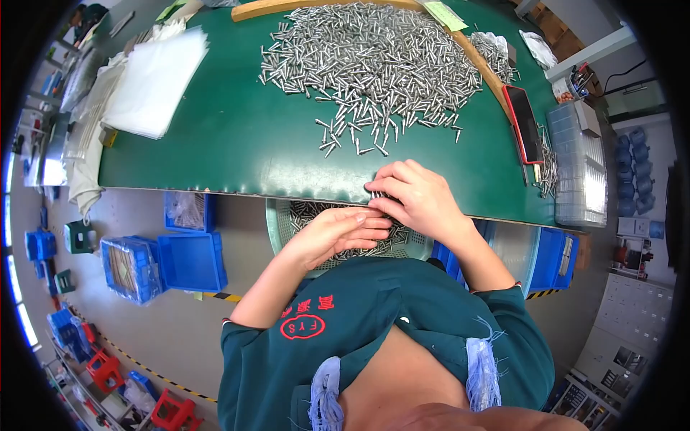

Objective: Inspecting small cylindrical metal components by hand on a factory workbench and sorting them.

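A large heap of small silver metal pins [374,65] lies on the green table [215,144], with a few scattered toward me. At the table's front edge my right hand [420,197] is curled, its fingers closed around several of these pins, which show at the fingertips. Just under that edge, my left hand [338,233] is cupped with its fingers extended and together, close to the right fingertips; I see nothing held in it. Below both hands stands a light green basket [275,226] with many more pins in it, partly hidden by my hands and the tabletop.
Wooden strips [489,72] border the heap at the back and right. A red-framed phone or tablet [523,123] leans at the right, beside clear plastic trays [578,165]. White sheets [158,82] lie at the left. Blue bins [190,262] stand on the floor.
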Motion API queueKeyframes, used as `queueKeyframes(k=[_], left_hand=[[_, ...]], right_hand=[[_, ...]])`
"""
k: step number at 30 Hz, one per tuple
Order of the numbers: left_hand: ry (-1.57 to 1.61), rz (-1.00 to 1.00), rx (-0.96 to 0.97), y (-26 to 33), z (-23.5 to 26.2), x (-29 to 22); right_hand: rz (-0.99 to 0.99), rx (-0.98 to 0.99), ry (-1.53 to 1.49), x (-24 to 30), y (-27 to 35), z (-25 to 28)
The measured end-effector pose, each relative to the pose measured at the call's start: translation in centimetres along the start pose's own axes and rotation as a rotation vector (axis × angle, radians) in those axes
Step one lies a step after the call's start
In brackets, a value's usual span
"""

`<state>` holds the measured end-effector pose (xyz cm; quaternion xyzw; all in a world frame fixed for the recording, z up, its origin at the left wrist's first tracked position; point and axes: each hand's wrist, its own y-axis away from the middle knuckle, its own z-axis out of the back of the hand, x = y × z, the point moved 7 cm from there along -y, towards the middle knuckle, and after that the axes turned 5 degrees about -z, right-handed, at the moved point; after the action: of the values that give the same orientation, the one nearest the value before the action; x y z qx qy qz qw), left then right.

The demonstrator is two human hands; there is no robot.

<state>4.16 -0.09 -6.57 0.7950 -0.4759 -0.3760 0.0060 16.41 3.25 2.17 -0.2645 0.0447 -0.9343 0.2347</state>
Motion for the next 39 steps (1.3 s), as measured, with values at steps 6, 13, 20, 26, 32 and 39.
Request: queueKeyframes(k=[6,13,20,26,32,39], left_hand=[[0.282,0.012,0.142,-0.9,-0.1,1.1],[-0.059,-0.006,-0.046,-1.0,-0.8,0.3],[-0.489,-0.105,-0.060,-0.2,-1.7,-2.7],[-0.557,-0.197,-0.115,0.0,-2.0,-4.7],[-0.614,-0.220,-0.193,0.1,-2.2,-5.4],[-0.798,-0.285,-0.261,0.4,-2.6,-6.5]], right_hand=[[0.003,0.078,-0.059,1.5,1.6,0.3],[-0.118,0.202,-0.266,0.5,1.6,0.2],[-0.187,0.167,-0.501,0.2,0.9,0.6],[-0.229,0.100,-0.657,-0.3,0.7,0.6],[-0.332,0.108,-0.873,-0.8,0.5,0.3],[-0.328,0.099,-0.887,-1.0,0.4,0.2]])
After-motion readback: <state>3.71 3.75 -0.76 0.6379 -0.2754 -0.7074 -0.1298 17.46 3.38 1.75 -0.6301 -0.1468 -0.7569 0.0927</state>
